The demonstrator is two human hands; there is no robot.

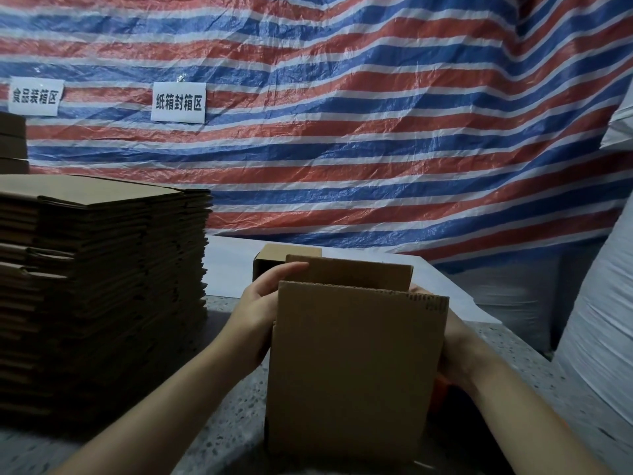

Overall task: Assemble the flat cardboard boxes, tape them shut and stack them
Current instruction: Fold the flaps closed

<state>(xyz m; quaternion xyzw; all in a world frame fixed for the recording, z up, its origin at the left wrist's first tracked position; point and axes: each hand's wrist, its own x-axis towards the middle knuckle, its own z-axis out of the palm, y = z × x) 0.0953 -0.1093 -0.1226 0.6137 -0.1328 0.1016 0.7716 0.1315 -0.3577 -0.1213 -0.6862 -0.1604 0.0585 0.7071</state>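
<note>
A brown cardboard box [352, 365] stands opened up on the speckled table [233, 416] in front of me, its top flaps upright. My left hand [260, 313] grips its left side, with the fingers curled over the left flap. My right hand [455, 351] holds the right side; most of it is hidden behind the box wall. A tall stack of flat cardboard boxes [102, 296] stands at the left.
A striped red, white and blue tarp [376, 132] with two white paper signs hangs behind the table. A small assembled box [270, 262] stands just behind the one I hold. More boxes [12, 142] are stacked at far left. A white wrapped bundle [603, 320] stands at the right.
</note>
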